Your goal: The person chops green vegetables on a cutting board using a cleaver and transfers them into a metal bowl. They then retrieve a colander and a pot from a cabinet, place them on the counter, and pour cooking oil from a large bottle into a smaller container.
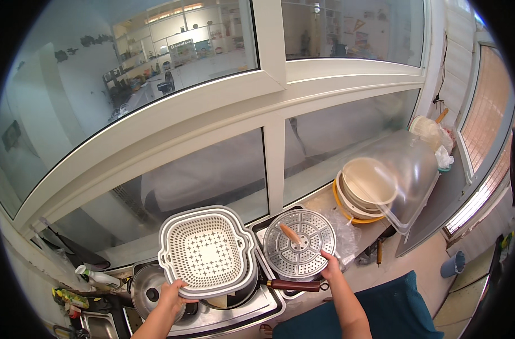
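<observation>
My left hand (pixel 171 298) grips the near left rim of a white square colander (pixel 206 251), nested in a grey-rimmed basin. The pair sits tilted over a dark pan whose brown handle (pixel 296 285) points right. My right hand (pixel 331 266) has its fingers closed on the near right edge of a round perforated metal steamer rack (pixel 274 254). An orange-brown elongated piece (pixel 290 233) lies on the rack; its kind I cannot make out. Left of the colander, partly behind my left hand, is a pot with a glass lid (pixel 143 285) and black knob.
A steel stove top (pixel 257 308) lies beneath the pans. Farther right stand stacked bowls (pixel 369 179) in a yellow-rimmed basin, beside a clear plastic cover (pixel 413 164). Framed windows (pixel 274 158) rise behind. A sink (pixel 99 325) is lower left; a teal cloth (pixel 376 311) lower right.
</observation>
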### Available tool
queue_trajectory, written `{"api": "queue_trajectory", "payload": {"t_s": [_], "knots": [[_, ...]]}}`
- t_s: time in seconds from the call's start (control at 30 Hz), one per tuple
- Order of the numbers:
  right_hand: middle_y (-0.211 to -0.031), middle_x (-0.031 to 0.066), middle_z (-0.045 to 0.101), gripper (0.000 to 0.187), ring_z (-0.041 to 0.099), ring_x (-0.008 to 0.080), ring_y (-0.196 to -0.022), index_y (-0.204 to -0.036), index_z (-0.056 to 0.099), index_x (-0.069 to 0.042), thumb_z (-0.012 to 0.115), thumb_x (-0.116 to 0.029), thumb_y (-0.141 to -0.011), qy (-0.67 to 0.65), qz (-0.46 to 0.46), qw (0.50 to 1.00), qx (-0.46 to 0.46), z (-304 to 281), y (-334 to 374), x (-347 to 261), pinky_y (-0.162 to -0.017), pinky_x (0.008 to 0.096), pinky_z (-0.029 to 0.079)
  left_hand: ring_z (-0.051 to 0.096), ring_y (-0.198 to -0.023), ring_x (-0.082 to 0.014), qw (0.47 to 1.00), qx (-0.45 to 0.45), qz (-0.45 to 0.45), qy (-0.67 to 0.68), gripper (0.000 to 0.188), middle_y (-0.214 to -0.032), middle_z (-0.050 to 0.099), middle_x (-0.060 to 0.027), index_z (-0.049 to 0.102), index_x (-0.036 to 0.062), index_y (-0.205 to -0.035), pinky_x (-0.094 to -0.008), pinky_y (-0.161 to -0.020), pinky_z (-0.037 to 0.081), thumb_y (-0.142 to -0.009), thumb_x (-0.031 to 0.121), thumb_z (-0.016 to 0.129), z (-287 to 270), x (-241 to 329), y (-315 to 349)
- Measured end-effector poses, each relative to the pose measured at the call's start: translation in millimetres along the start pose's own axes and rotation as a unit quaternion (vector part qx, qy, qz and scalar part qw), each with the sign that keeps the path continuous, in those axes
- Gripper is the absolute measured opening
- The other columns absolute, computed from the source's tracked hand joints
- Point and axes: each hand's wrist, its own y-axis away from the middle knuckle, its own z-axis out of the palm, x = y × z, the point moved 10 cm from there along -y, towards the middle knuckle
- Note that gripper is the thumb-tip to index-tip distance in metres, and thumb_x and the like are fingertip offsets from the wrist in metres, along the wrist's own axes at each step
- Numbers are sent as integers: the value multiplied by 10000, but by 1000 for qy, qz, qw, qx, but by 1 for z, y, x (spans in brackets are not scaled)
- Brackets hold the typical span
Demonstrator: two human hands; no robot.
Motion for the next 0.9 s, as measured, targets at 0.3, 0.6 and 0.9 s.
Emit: {"api": "queue_trajectory", "payload": {"t_s": [0.3,0.6,0.9], "knots": [[-1053,169,613,317,603,278,-948,-1115,530,36,526,-128,-844,24,-38,998,36,-7,0,-6,-878,384,476,621,-801,-410,1000,-25,-10,6,442,-1031,558,-237,402,-98,-1156,-521,-559,568,-742,35,482,16,3,3],[-1043,182,610,287,602,283,-952,-1086,538,64,510,-100,-852,-11,-47,999,19,36,29,-48,-885,390,480,637,-767,-352,997,-78,-6,5,441,-1013,574,-232,391,-101,-1170,-472,-554,585,-753,20,467,30,21,7],[-1104,226,576,325,579,334,-1004,-1135,503,71,478,-78,-848,2,-147,988,40,74,97,-161,-927,452,450,635,-818,-358,990,-137,-15,-2,367,-1016,573,-236,424,-124,-1102,-468,-639,586,-771,27,467,101,39,10]]}}
